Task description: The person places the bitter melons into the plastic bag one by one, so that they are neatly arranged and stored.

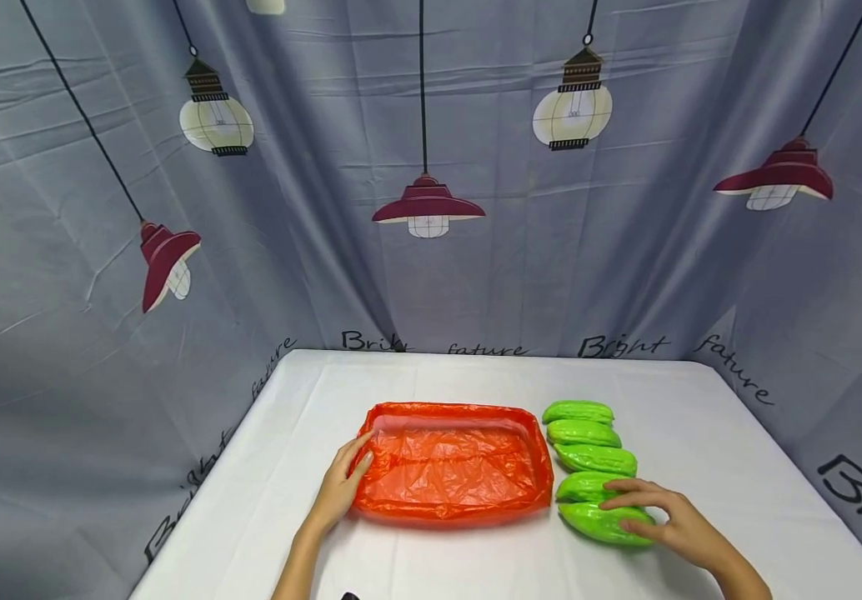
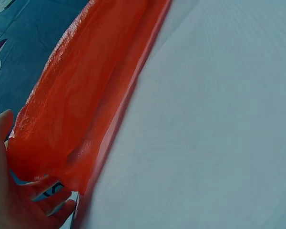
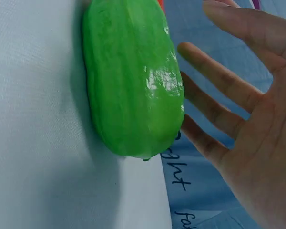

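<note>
A rectangular tray (image 1: 453, 510) covered in crinkled red plastic lies on the white table. My left hand (image 1: 338, 487) is at its left end, fingers loosely extended along the rim; in the left wrist view this hand (image 2: 19, 200) has the tray's corner (image 2: 43, 157) between thumb and fingers. Right of the tray, several glossy green ridged gourds lie in a column. My right hand (image 1: 674, 521) hovers with spread fingers over the nearest gourd (image 1: 599, 523) and overlaps the second gourd (image 1: 579, 487). The right wrist view shows bent, parted fingers beside one gourd (image 3: 131, 81), not closed round it.
The white table (image 1: 416, 567) reaches back to a grey-blue curtain (image 1: 476, 283) printed with lamps and lettering, which also runs along both sides. Farther gourds (image 1: 578, 412) lie near the tray's back right corner. A small dark object (image 1: 350, 596) shows at the bottom edge.
</note>
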Demonstrator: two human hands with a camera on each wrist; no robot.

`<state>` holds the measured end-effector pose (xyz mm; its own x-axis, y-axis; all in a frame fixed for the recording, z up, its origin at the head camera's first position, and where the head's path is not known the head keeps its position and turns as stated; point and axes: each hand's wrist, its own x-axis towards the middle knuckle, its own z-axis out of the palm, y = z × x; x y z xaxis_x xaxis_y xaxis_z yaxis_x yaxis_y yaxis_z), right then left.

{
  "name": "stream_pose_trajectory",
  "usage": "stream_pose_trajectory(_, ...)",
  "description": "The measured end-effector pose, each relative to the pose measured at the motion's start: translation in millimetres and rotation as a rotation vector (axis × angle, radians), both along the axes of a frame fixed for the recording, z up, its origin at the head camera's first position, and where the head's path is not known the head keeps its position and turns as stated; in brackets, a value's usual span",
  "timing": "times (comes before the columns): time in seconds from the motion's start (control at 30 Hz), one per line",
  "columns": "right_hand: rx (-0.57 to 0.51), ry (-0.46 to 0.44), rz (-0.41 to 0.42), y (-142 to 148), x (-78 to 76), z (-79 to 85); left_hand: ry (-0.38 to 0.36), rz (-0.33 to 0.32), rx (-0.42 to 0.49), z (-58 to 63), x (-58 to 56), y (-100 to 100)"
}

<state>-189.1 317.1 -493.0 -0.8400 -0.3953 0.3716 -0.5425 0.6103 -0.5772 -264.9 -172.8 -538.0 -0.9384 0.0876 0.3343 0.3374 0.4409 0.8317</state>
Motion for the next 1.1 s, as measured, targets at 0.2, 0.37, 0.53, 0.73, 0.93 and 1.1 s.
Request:
stream_pose_trajectory(0.2,0.026,-0.025,0.054,-2,0.7,-1.4,-0.018,-0.012,0.020,-6.1,0.1,1)
stream_pose_trajectory(0.37,0.056,-0.041,0.089,-1,-0.7,-4.6,-0.033,-0.012,0.030,-6.7,0.9,2)
stream_pose_trajectory(0.53,0.069,-0.081,0.091,1,-2.1,-6.4,-0.023,-0.016,0.015,1.7,6.4,4)
stream_pose_trajectory(0.73,0.042,-0.144,0.127,2,-2.8,-9.4,-0.041,-0.012,0.015,-8.5,1.7,0)
stream_pose_trajectory(0.93,-0.003,-0.154,0.170,2,-1.1,-10.2,-0.042,-0.017,0.014,-8.9,2.7,0)
stream_pose_trajectory(1.1,-0.020,-0.207,0.186,2,0.8,-10.5,-0.037,-0.020,-0.007,-9.7,3.3,1)
